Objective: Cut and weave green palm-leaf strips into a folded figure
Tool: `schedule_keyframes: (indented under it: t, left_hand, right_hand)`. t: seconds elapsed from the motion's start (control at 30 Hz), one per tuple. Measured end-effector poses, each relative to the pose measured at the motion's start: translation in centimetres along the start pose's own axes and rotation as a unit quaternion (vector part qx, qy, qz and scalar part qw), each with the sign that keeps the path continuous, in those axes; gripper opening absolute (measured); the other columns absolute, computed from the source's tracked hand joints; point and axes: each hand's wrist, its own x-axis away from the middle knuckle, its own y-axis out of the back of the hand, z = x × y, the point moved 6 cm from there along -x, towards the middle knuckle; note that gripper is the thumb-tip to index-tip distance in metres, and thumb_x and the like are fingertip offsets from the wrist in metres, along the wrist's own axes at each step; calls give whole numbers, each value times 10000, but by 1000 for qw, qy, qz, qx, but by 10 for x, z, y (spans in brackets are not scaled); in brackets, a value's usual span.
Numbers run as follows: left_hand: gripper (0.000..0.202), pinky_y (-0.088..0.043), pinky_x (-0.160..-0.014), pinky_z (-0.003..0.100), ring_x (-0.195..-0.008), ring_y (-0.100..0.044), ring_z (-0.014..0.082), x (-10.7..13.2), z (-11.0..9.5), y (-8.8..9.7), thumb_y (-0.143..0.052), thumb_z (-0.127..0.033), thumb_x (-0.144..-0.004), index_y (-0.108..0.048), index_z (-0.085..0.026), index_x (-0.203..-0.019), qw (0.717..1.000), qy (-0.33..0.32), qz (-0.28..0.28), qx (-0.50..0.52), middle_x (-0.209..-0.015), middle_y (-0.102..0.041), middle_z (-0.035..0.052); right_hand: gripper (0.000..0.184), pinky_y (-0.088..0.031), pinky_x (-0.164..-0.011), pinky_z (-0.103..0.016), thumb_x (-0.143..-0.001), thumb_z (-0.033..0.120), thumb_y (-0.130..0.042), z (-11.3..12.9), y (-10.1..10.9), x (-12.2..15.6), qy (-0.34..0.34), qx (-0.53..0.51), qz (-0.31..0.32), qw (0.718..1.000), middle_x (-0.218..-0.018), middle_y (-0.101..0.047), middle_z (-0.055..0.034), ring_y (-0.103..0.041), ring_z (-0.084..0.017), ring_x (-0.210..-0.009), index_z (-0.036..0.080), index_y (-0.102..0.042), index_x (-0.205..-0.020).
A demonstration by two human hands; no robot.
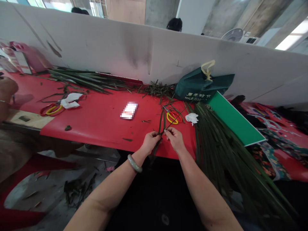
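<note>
- Leaf strips [164, 121] are held near the counter's front edge, between the left hand [152, 140] and the right hand [175, 138]; long ends are pointed away across the red counter [101, 112].
- Left grip: thumb and fingers pinched together on the strips. Right grip: fingertips likewise closed, a thin length apparently pinched; how tightly cannot be told.
- Step in hand, as judged: strips being crossed or folded together where the fingertips nearly meet. The exact fold is too small to be made out.
- Next move, as judged: the crossing to be kept pinned by the left fingers, so that a free end can be turned by the right without slack.
- Just beyond the hands, yellow-and-red scissors [172, 118] are seen among loose lengths; a strip end could be snagged there. Crumpled tissue [192, 119] is noted just beside.
- On the right, a large leaf bundle [216, 144] is spread over the counter's edge, near the right forearm; elbow room may be limited by it.
- Behind: a scrap pile [160, 89] and a dark green bag [202, 85], set against the partition [108, 45].
- Farther left: a second pair of scissors [54, 109] and a co-worker's hand [8, 88], well apart.
</note>
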Motion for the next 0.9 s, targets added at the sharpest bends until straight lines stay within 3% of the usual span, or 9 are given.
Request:
schedule_keyframes:
  t: [0.13, 0.2, 0.27, 0.4, 0.53, 0.7, 0.9]
  left_hand:
    - [394, -425, -550, 206, -554, -535, 78, 6, -12, 7, -595, -204, -631, -499, -171, -1012, 987, -121, -61, -85, -768, -619, 22]
    - [401, -427, -629, 219, -678, -558, 99, 8, -18, 4, -574, -184, -645, -511, -185, -1041, 973, -181, -49, -136, -891, -621, 45]
    - [290, -421, -683, 233, -756, -560, 120, 8, -19, 0, -539, -188, -672, -571, -174, -960, 967, -201, -17, -157, -896, -624, 49]
    - [159, -411, -617, 232, -635, -544, 116, 2, -14, 1, -532, -255, -680, -613, -146, -764, 980, -150, -2, -130, -694, -615, 22]
    - [160, -376, -505, 213, -495, -489, 89, -1, -8, 4, -540, -291, -673, -586, -150, -732, 992, -100, 7, -77, -573, -563, -16]
    - [158, -356, -491, 194, -489, -465, 73, 0, -9, 3, -553, -296, -666, -579, -148, -714, 993, -95, 22, -61, -574, -555, -21]
    - [170, -352, -487, 189, -489, -459, 68, 1, -10, 2, -559, -305, -669, -565, -145, -724, 996, -74, 44, -32, -580, -547, -21]
  right_hand:
    - [189, -304, -400, -201, -686, 376, -546, -6, 4, -3, -17, 12, -25, 999, -512, -465, 52, -388, -71, -412, 187, -533, -686]
    - [195, -311, -402, -203, -689, 380, -540, -8, 2, -4, -20, 26, -18, 999, -524, -469, 46, -389, -73, -418, 185, -536, -690]
    - [197, -322, -411, -206, -687, 379, -545, -8, 0, -5, -17, 44, -11, 999, -538, -479, 39, -395, -77, -429, 182, -545, -699]
    - [220, -324, -405, -204, -678, 394, -558, -13, -1, -5, -24, 37, -28, 999, -537, -476, 43, -395, -76, -419, 184, -540, -739]
    - [269, -316, -395, -204, -697, 458, -518, -24, 4, 2, -81, -1, -80, 993, -525, -483, 48, -412, -76, -403, 190, -494, -708]
    - [295, -321, -416, -209, -673, 461, -533, -29, -9, 8, -136, -42, -9, 990, -520, -485, 47, -432, -75, -416, 176, -493, -612]
    - [215, -273, -409, -201, -642, 366, -570, -27, -12, 4, -125, -59, -24, 990, -447, -426, 72, -397, -66, -401, 174, -491, -584]
